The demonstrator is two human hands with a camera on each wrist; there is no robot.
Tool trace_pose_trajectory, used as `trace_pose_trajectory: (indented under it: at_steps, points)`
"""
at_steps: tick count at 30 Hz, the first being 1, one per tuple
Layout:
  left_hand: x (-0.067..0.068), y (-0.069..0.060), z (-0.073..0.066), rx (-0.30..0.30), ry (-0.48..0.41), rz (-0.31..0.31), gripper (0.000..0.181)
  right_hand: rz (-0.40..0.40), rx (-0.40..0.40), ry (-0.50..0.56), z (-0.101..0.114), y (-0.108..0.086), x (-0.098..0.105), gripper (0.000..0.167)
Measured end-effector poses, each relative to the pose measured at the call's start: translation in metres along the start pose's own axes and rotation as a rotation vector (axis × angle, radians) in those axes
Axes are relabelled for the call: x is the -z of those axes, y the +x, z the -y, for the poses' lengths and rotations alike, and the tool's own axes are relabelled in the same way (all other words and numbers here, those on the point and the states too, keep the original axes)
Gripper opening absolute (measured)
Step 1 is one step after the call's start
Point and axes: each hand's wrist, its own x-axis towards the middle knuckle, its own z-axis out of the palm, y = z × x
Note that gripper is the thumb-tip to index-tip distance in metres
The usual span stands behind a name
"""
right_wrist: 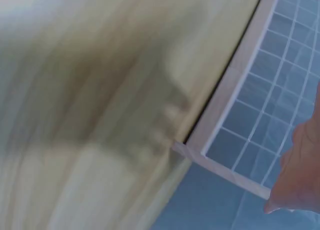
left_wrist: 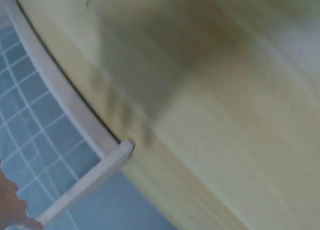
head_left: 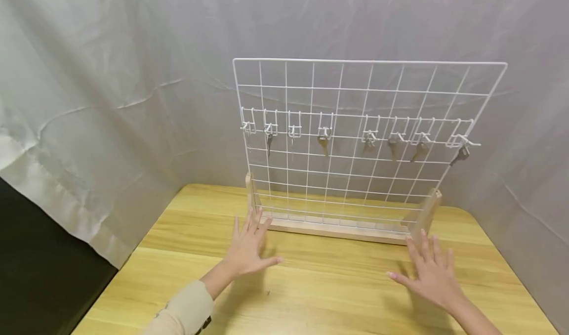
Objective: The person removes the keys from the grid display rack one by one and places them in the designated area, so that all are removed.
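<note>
A white wire grid panel (head_left: pixel 369 61) stands upright in a wooden base (head_left: pixel 333 230) on the table. Several white hooks (head_left: pixel 294 127) hang in a row across it, with keys such as a brassy key (head_left: pixel 323 145) and a dark-headed key (head_left: pixel 462 153) on them. My left hand (head_left: pixel 249 248), fingers spread and holding nothing, is by the base's left end. On the other side, my right hand (head_left: pixel 433 273) is spread too, near the right wooden support (head_left: pixel 428 211). Whether the fingertips touch the wood I cannot tell. Both wrist views show just a part of each hand.
The wood-grain table (head_left: pixel 329 295) extends in front of the rack. Grey cloth (head_left: pixel 155 38) surrounds the table at the back and sides. A tiny dark speck (head_left: pixel 268 292) lies on the tabletop between the hands. A black area (head_left: pixel 44 266) fills the lower left.
</note>
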Motion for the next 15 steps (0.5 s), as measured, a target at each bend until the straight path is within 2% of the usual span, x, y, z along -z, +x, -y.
trace_pose_trajectory:
  at_steps: [3, 7, 9, 15]
  points:
    - [0.013, 0.008, 0.006, 0.038, -0.117, -0.075, 0.103, -0.020, -0.017, 0.002, -0.005, 0.004, 0.010, 0.099]
    - [0.034, 0.019, 0.016, 0.116, -0.278, -0.171, 0.086, -0.069, -0.042, 0.007, -0.013, 0.010, 0.026, 0.098]
    - [0.046, 0.024, 0.021, 0.156, -0.351, -0.187, 0.078, -0.099, -0.053, 0.016, -0.016, 0.013, 0.034, 0.099]
    - [0.084, 0.043, 0.031, 0.245, -0.557, -0.172, 0.070, -0.194, -0.073, 0.060, -0.024, 0.023, 0.058, 0.102]
